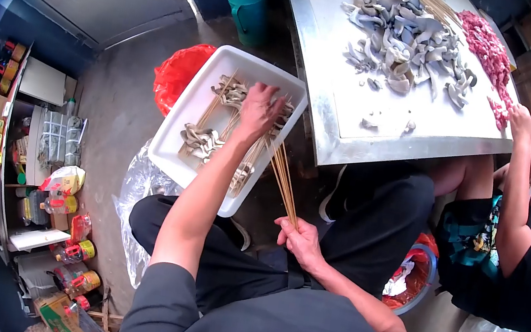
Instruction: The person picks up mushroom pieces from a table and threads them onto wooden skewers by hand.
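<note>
My left hand point(261, 112) reaches over the upper part of a white tray point(182, 110), above skewered mushrooms; its fingers point away from me and what they may hold is hidden. Threaded mushroom pieces point(199, 143) on thin sticks lie in several groups in the tray. Near my lap, my right hand point(301, 241) is closed round the lower ends of a bundle of bare wooden skewers point(284, 181), which fans out toward the tray's right edge. A pile of loose grey mushrooms point(406, 36) lies on the metal-edged table point(362, 154) at the upper right.
Red meat pieces point(488, 51) lie on the table's right side, by another person's hand point(520, 122). A red bag point(180, 76) and a teal flask point(245, 10) stand beyond the tray. Shelves with bottles point(60, 204) line the left; a lined bucket point(413, 282) sits right of my legs.
</note>
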Motion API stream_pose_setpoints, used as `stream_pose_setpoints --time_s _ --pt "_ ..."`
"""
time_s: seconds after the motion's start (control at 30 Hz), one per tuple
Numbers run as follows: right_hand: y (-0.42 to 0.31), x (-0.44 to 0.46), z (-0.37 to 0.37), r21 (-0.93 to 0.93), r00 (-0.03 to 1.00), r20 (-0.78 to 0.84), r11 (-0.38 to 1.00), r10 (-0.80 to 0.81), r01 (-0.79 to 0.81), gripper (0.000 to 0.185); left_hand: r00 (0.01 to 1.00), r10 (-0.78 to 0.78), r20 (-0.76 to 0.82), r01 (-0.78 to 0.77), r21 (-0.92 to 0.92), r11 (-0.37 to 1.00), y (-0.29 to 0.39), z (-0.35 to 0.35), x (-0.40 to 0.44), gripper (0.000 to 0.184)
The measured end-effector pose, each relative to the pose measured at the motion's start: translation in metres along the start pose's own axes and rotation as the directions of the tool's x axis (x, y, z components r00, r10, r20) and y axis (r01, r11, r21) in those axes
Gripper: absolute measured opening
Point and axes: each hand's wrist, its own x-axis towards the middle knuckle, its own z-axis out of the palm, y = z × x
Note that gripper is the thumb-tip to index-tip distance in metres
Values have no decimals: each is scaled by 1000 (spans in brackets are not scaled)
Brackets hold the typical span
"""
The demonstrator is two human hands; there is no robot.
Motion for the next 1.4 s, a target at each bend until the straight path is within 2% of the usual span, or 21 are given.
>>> stream_pose_setpoints --time_s 0.03,0.1,0.13,0.2,0.23,0.27,0.33,0.4,0.47,0.57,0.6,0.67,0.73,0.8,0.93,1.0,1.1,1.13,1.2,1.33,1.4 --pt "0 0 0 14 1000 17 1000 10 -10 27 1000 2 4 -2 1 1000 0 -3 -3 34" --pt "5 1 -1 19 1000 20 1000 2 -3 29 961 -270 61 271 -11 963 1 -13 -12 29" --pt "7 2 -1 16 1000 29 1000 -7 6 31 962 -266 62 268 -11 963 2 -17 -18 29" --pt "4 1 1 8 999 20 1000 -29 29 32 846 -264 464 410 -248 878 2 -20 -38 20" --pt "3 0 2 -4 999 11 999 -50 50 34 916 -253 312 337 -255 906 7 -14 -46 17" --pt "2 0 2 -4 998 5 998 -60 60 34 919 -242 310 327 -261 908 5 -11 -48 17" --pt "1 -2 1 -114 996 -11 989 -91 89 38 916 -227 331 279 -117 953 -3 -3 -46 17" --pt "0 -3 -1 -118 993 -12 986 -117 114 35 948 -158 277 201 -136 970 0 -1 -49 17" --pt "0 -6 -3 -137 995 63 987 -79 87 33 915 -268 302 347 -246 905 7 -4 -50 16" --pt "-2 -15 -3 -145 989 90 981 -118 130 29 784 -403 472 554 -240 797 8 -25 -41 18" --pt "-2 -16 -5 -180 983 97 969 -157 172 28 794 -386 470 537 -245 807 10 -32 -38 18" --pt "-17 -26 -6 -154 984 90 974 -151 164 27 845 -443 299 532 -388 753 17 -47 -27 16" --pt "-26 -31 -9 -154 971 76 960 -225 234 26 858 -485 171 497 -519 695 36 -65 -9 16" --pt "-41 -41 -11 -205 970 59 948 -237 244 24 904 -427 28 384 -492 781 47 -79 12 14" --pt "-48 -52 -20 -201 959 30 938 -283 283 15 950 -311 -32 256 -495 831 112 -101 68 13" --pt "-50 -57 -23 -267 951 -1 917 -309 298 14 978 -206 -25 163 -527 834 141 -97 95 13" --pt "-38 -56 -30 -250 962 -24 934 -271 257 14 994 72 -82 -99 -398 912 163 -71 139 10" --pt "-36 -55 -32 -257 967 -30 937 -254 238 14 977 197 -75 -211 -345 915 171 -64 153 12" --pt "-40 -55 -33 -274 966 -34 932 -257 238 15 949 315 -19 -309 -266 913 172 -43 180 16" --pt "-40 -47 -35 -293 963 -17 922 -268 251 15 932 346 109 -333 -126 935 166 -3 213 19" --pt "-39 -44 -37 -249 961 -2 931 -277 268 16 903 385 190 -405 76 911 164 10 219 20"
